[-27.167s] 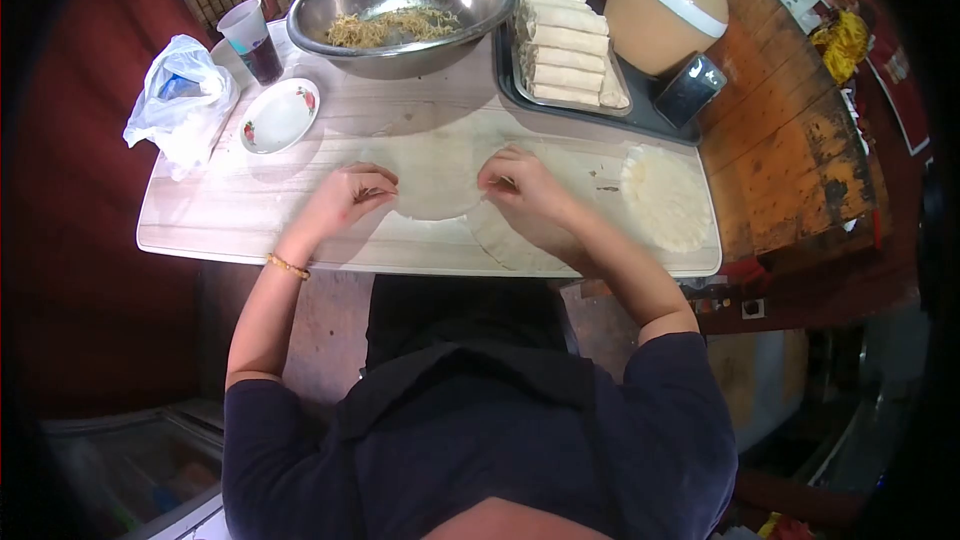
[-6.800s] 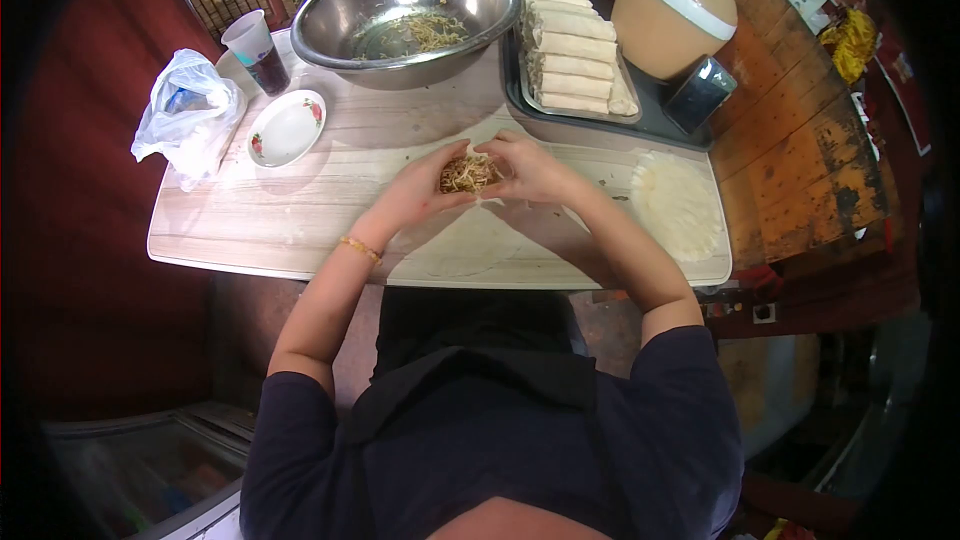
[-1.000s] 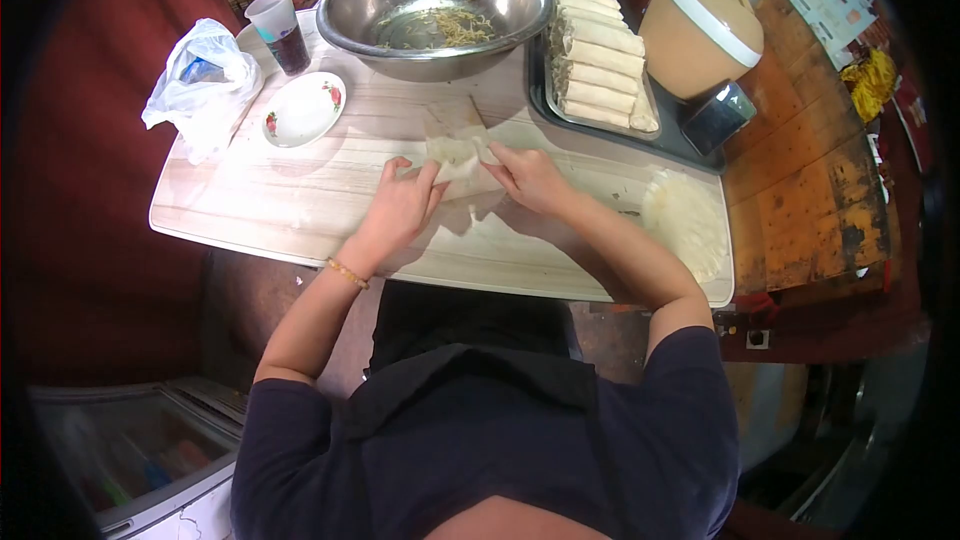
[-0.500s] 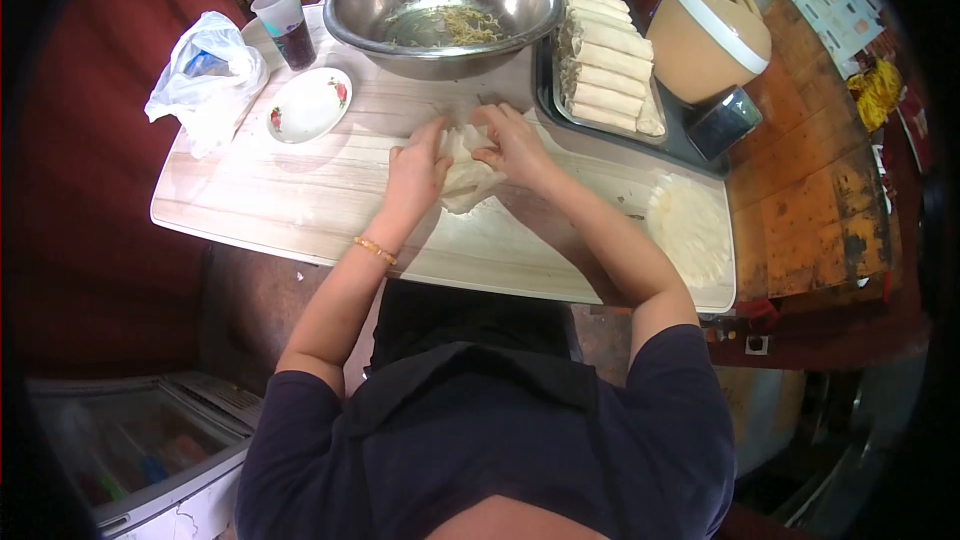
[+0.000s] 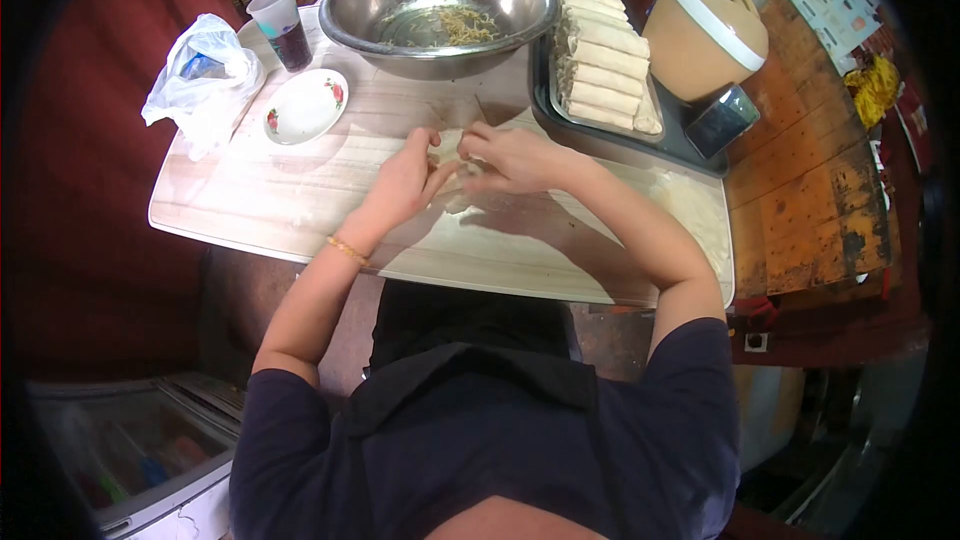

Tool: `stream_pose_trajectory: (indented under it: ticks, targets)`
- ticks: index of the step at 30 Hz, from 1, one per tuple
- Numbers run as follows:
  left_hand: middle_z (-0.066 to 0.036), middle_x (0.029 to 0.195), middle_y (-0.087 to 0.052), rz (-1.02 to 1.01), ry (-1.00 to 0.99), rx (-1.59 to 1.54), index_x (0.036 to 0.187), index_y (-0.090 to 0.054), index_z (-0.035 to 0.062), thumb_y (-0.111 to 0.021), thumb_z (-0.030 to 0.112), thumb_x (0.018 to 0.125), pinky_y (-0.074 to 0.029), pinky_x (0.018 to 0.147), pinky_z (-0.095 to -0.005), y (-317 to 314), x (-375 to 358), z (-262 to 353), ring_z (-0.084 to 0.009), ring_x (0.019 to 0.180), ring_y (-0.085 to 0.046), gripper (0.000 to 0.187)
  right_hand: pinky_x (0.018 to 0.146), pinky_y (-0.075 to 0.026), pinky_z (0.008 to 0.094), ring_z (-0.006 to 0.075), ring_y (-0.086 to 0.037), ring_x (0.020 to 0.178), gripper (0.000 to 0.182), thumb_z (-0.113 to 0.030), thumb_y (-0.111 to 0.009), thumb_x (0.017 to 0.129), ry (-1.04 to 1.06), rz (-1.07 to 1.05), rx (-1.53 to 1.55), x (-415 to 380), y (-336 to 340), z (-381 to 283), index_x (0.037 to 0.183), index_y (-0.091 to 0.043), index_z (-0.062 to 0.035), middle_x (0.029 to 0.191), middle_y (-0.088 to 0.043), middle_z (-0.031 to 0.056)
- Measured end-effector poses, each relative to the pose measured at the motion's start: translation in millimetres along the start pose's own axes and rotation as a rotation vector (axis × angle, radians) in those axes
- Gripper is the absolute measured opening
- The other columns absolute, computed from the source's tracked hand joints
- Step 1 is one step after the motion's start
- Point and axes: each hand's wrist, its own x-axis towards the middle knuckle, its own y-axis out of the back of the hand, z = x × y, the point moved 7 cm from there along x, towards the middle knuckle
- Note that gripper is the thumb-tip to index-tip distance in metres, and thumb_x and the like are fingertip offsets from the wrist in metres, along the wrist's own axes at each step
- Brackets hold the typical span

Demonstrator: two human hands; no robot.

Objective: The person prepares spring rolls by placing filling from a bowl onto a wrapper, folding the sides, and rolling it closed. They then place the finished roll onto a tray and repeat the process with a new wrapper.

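Note:
My left hand (image 5: pixel 400 183) and my right hand (image 5: pixel 497 156) meet in the middle of the pale wooden table (image 5: pixel 260 200), both closed around a half-rolled spring roll (image 5: pixel 449 152) in a thin white wrapper. The roll is mostly hidden under my fingers. Behind it stands a large steel bowl (image 5: pixel 440 2) with a little shredded filling. To its right a dark tray (image 5: pixel 600 120) carries a row of finished rolls (image 5: pixel 602 58). A stack of round wrappers (image 5: pixel 700 215) lies at the right, partly behind my right forearm.
A small floral plate (image 5: pixel 305 105), a white plastic bag (image 5: pixel 200 75) and a plastic cup of dark drink (image 5: pixel 283 25) sit at the left back. A tan lidded container (image 5: pixel 705 25) and a dark phone (image 5: pixel 722 120) stand at the right back.
Both hands have drawn closer together over the roll and pulled it slightly toward me. My right forearm has swung over the wrapper stack.

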Motion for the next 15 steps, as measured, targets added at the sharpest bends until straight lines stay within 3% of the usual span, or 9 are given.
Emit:
stream_pose_trajectory:
  ticks: [2,4,5,7,11,14,15]
  targets:
    - [-0.018,0.099,-0.065,-0.101,0.008,-0.038,0.133,-0.04,0.0062,-0.07,0.027,0.086,-0.051,0.069,-0.0443,7.7,-7.5,11.2,-0.0382,0.081,-0.064,0.061,0.075,-0.049,0.0473,0.0373,-0.06,0.089,0.032,-0.024,-0.065,0.085,0.082,-0.064,-0.048,-6.8,-2.1,-15.4,0.109,-0.051,-0.0076,0.114,-0.053,0.0163]
    - [-0.016,0.099,-0.067,-0.218,-0.219,0.162,0.142,-0.034,0.0061,-0.072,0.046,0.081,-0.049,0.074,-0.0433,7.5,-14.1,31.1,-0.0345,0.083,-0.065,0.082,0.073,-0.051,0.0463,0.0357,-0.062,0.085,0.035,-0.025,-0.068,0.083,0.101,-0.184,-0.209,-7.7,-12.5,-21.5,0.11,-0.052,-0.0103,0.118,-0.052,0.0152]
    - [-0.016,0.099,-0.067,-0.214,-0.216,0.164,0.142,-0.034,0.0061,-0.072,0.046,0.081,-0.049,0.074,-0.0433,7.8,-14.8,29.2,-0.0345,0.083,-0.065,0.082,0.073,-0.051,0.0463,0.0357,-0.062,0.085,0.035,-0.025,-0.068,0.083,0.106,-0.185,-0.21,-6.5,-14.6,-21.4,0.11,-0.052,-0.0103,0.118,-0.052,0.0152]
    - [-0.015,0.112,-0.067,-0.195,-0.32,0.189,0.149,-0.027,0.0044,-0.076,0.049,0.075,-0.043,0.088,-0.0427,6.3,-17.2,33.8,-0.0339,0.097,-0.063,0.099,0.072,-0.052,0.0458,0.0347,-0.062,0.083,0.031,-0.023,-0.068,0.083,0.189,-0.119,-0.27,-6.3,-18.3,-23.9,0.108,-0.053,-0.0119,0.12,-0.052,0.0133]
    - [-0.013,0.114,-0.067,-0.25,-0.286,0.201,0.149,-0.025,0.0021,-0.075,0.053,0.074,-0.036,0.095,-0.0403,2.6,-14.4,32.6,-0.0316,0.102,-0.06,0.103,0.072,-0.052,0.0462,0.0343,-0.063,0.083,0.026,-0.019,-0.066,0.082,0.177,-0.066,-0.319,-10.3,-23.9,-20.5,0.104,-0.054,-0.0119,0.12,-0.052,0.0121]
    - [-0.013,0.111,-0.067,-0.228,-0.293,0.23,0.146,-0.034,0.0036,-0.074,0.051,0.077,-0.036,0.092,-0.0395,1.3,-12.6,32.2,-0.0294,0.099,-0.06,0.093,0.069,-0.052,0.0452,0.034,-0.063,0.082,0.022,-0.017,-0.065,0.081,0.207,-0.007,-0.332,-14.9,-23.6,-18.4,0.098,-0.054,-0.01,0.117,-0.054,0.0117]
    - [-0.011,0.105,-0.068,-0.197,-0.326,0.264,0.14,-0.043,0.0057,-0.07,0.049,0.081,-0.037,0.089,-0.0386,2.4,-12.5,36.5,-0.0277,0.096,-0.06,0.078,0.067,-0.053,0.0444,0.0332,-0.063,0.08,0.021,-0.016,-0.065,0.08,0.178,0.062,-0.298,-16.0,-19.5,-16.1,0.096,-0.054,-0.0095,0.114,-0.056,0.0116]
